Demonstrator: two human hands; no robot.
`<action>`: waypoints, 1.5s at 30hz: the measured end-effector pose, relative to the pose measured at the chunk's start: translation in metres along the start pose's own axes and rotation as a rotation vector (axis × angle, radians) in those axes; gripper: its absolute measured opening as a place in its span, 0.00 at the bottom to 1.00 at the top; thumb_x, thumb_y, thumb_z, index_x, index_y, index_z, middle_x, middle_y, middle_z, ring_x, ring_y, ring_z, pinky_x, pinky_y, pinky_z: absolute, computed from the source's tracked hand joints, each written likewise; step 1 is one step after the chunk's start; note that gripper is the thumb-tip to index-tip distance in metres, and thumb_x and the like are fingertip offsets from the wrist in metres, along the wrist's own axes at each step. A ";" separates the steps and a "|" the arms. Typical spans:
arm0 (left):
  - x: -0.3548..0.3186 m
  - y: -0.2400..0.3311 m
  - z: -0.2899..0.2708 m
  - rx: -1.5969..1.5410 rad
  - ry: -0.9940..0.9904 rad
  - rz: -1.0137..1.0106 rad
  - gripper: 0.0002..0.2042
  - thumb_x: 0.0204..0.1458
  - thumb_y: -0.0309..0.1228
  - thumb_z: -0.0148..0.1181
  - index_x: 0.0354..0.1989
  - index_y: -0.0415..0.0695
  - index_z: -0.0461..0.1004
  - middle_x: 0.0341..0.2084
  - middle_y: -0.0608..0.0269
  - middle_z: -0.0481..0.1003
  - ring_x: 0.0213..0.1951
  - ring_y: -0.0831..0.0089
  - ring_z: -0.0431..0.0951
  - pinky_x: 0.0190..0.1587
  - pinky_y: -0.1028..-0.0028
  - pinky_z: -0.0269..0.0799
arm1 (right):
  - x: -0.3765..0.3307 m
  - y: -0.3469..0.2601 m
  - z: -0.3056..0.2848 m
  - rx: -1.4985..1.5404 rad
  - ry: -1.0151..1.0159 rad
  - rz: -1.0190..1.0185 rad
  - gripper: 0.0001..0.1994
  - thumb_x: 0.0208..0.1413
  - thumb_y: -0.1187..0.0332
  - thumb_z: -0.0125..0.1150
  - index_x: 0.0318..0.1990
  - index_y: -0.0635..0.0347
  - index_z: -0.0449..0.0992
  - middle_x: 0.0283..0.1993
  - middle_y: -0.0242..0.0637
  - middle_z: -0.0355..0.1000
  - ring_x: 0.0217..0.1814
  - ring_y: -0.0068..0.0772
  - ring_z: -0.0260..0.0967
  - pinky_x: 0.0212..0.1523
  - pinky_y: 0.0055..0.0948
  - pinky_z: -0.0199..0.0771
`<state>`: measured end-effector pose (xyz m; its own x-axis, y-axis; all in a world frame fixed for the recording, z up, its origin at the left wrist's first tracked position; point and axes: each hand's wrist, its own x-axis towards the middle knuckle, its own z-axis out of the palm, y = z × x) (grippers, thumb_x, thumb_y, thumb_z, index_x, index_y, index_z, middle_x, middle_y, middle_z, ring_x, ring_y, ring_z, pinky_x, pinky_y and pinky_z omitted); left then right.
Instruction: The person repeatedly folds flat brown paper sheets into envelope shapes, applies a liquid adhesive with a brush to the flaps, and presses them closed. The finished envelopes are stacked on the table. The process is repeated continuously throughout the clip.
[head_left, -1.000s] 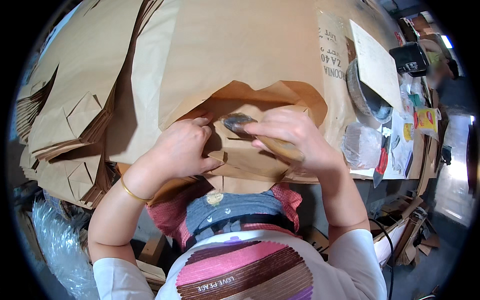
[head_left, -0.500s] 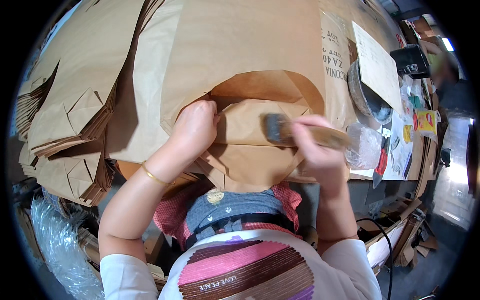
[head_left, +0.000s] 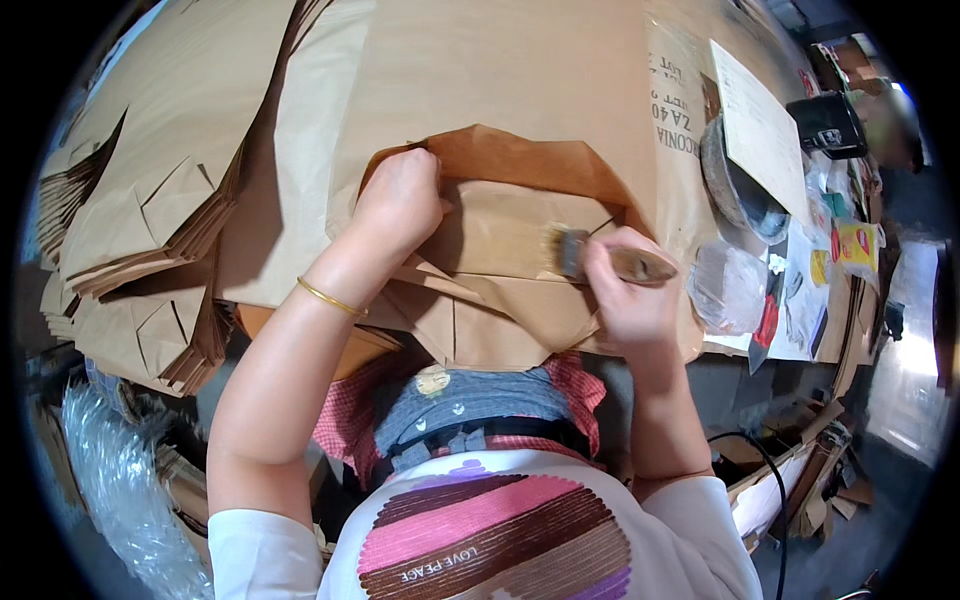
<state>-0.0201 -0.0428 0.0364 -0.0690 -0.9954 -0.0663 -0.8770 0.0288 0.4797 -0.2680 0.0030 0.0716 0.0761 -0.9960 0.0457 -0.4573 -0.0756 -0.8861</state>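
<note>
In front of me lies a large brown paper bag [head_left: 500,80] with its near end opened into folded flaps. My left hand [head_left: 402,195] is closed on the raised upper flap [head_left: 530,155] at the opening's left side. A flat paintbrush [head_left: 640,266] with a wooden handle is gripped in my right hand [head_left: 630,300]. The brush's bristles touch or nearly touch the inner panel [head_left: 500,225], right of its middle. Below the panel, the lower flap [head_left: 480,325] hangs at the table's near edge.
Stacked paper bags [head_left: 150,230] with folded ends lie at the left. On the right are a bowl [head_left: 740,190] partly under a white sheet [head_left: 755,130], a clear plastic container [head_left: 728,285], and a red-handled knife [head_left: 765,325]. Clear plastic film [head_left: 120,490] is at lower left.
The brush has shifted slightly right and its handle has turned toward me. My left hand has moved up a little, and the upper flap stands higher with a bent edge.
</note>
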 end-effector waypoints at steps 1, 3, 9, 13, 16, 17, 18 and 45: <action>-0.003 0.002 0.000 0.028 0.013 0.006 0.07 0.37 0.26 0.67 0.22 0.35 0.76 0.23 0.45 0.76 0.31 0.49 0.77 0.37 0.59 0.73 | -0.001 0.001 -0.008 -0.165 0.009 -0.016 0.04 0.53 0.72 0.61 0.29 0.62 0.76 0.22 0.32 0.71 0.27 0.21 0.69 0.30 0.26 0.70; -0.005 0.009 -0.001 0.116 -0.006 0.018 0.05 0.39 0.24 0.65 0.21 0.36 0.75 0.24 0.45 0.76 0.32 0.49 0.77 0.38 0.59 0.73 | -0.003 0.002 -0.021 -0.497 0.031 -0.047 0.04 0.53 0.72 0.60 0.28 0.62 0.76 0.23 0.34 0.71 0.27 0.21 0.70 0.30 0.28 0.70; -0.009 0.036 0.000 0.441 0.014 0.189 0.04 0.38 0.20 0.59 0.22 0.40 0.79 0.25 0.51 0.78 0.33 0.58 0.80 0.37 0.66 0.78 | 0.019 0.015 -0.038 0.699 0.134 0.099 0.15 0.64 0.63 0.51 0.51 0.64 0.73 0.40 0.35 0.75 0.40 0.31 0.71 0.49 0.31 0.70; -0.008 0.041 0.009 0.452 0.017 0.178 0.03 0.37 0.20 0.61 0.20 0.40 0.79 0.25 0.53 0.78 0.35 0.59 0.80 0.37 0.67 0.77 | 0.068 0.080 0.019 1.184 0.275 0.058 0.20 0.65 0.60 0.48 0.57 0.65 0.68 0.44 0.41 0.74 0.50 0.33 0.69 0.66 0.36 0.59; -0.006 0.052 0.007 0.495 -0.153 0.160 0.03 0.41 0.22 0.59 0.25 0.41 0.78 0.29 0.55 0.77 0.37 0.58 0.78 0.41 0.65 0.75 | 0.060 0.085 0.059 1.661 -0.050 0.047 0.20 0.66 0.58 0.46 0.56 0.64 0.70 0.45 0.45 0.75 0.55 0.39 0.69 0.70 0.43 0.53; -0.011 0.051 0.003 0.299 -0.042 0.303 0.06 0.45 0.25 0.57 0.32 0.40 0.76 0.35 0.53 0.76 0.42 0.58 0.76 0.46 0.66 0.72 | 0.059 0.087 0.063 1.771 -0.092 0.103 0.20 0.66 0.58 0.46 0.55 0.64 0.70 0.45 0.46 0.75 0.56 0.41 0.69 0.70 0.45 0.53; -0.017 0.050 -0.005 0.099 0.074 0.456 0.10 0.50 0.28 0.56 0.39 0.39 0.74 0.40 0.51 0.74 0.47 0.58 0.73 0.51 0.66 0.69 | 0.062 0.085 0.064 1.878 -0.130 0.143 0.21 0.66 0.57 0.45 0.55 0.64 0.71 0.45 0.47 0.76 0.57 0.43 0.69 0.70 0.47 0.52; -0.050 -0.031 0.034 0.314 0.070 0.474 0.31 0.54 0.36 0.50 0.65 0.33 0.54 0.66 0.40 0.52 0.68 0.47 0.50 0.70 0.56 0.42 | -0.040 0.039 -0.029 0.283 -0.494 -0.018 0.09 0.53 0.72 0.63 0.41 0.64 0.79 0.35 0.38 0.77 0.35 0.33 0.75 0.36 0.31 0.76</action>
<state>-0.0056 0.0094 -0.0045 -0.4674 -0.8702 0.1558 -0.8577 0.4891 0.1589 -0.3143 0.0384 0.0489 0.5184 -0.8494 -0.0991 -0.2021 -0.0091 -0.9793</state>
